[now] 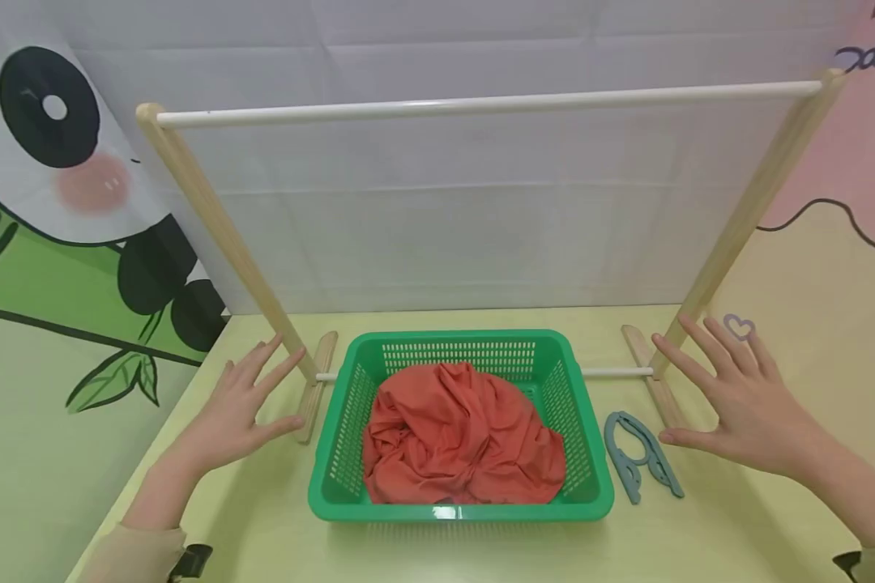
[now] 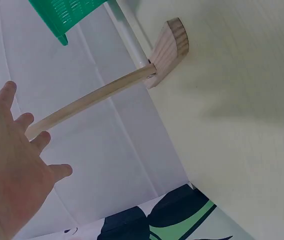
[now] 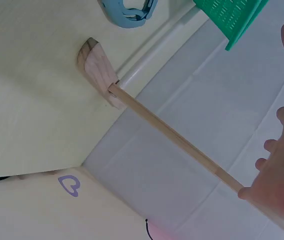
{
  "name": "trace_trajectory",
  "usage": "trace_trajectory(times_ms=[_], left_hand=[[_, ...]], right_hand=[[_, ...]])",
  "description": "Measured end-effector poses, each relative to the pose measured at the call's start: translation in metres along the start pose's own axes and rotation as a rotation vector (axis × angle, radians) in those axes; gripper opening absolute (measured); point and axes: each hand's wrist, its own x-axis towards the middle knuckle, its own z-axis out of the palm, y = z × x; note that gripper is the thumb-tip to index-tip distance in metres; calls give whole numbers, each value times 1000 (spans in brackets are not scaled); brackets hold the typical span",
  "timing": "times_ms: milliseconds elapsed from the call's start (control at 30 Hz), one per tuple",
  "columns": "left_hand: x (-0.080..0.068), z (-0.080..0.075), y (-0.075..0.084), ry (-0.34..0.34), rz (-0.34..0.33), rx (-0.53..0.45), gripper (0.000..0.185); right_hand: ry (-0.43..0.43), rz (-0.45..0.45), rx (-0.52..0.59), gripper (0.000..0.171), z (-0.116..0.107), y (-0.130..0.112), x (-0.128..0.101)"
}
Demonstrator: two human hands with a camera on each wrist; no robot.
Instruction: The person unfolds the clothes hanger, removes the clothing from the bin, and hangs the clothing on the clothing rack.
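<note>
My left hand (image 1: 229, 413) hovers with fingers spread to the left of a green plastic basket (image 1: 591, 453). On the other side, my right hand (image 1: 747, 405) is held out the same way, holding nothing. A crumpled reddish-orange cloth (image 1: 467, 437) lies inside the basket. Between the basket and my right hand, a blue-grey folding clothes hanger (image 1: 638, 453) rests on the table with its arms folded down. In the right wrist view, part of the hanger (image 3: 127, 15) shows at the top, and the spread right hand (image 3: 277, 170) appears at the right edge.
A wooden rack with a white top rail (image 1: 481, 105) stands behind the basket. Its left post (image 1: 219, 227) and right post (image 1: 758, 202) rise from wooden feet near each hand. White cloth (image 1: 481, 219) hangs behind, and printed cartoon panels flank the pale yellow table (image 1: 467, 559).
</note>
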Motion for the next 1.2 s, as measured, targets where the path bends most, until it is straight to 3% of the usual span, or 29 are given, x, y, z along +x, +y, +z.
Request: trace_trajectory(times_ms=[333, 667, 1200], left_hand=[[-7, 19, 15, 26, -57, -163, 90], [-19, 30, 27, -16, -160, -339, 86], [-41, 53, 37, 8, -168, -538, 75]], right_hand=[[-31, 78, 100, 109, 30, -2, -18], [-47, 115, 175, 108, 44, -6, -31], [-91, 151, 242, 109, 57, -8, -37]])
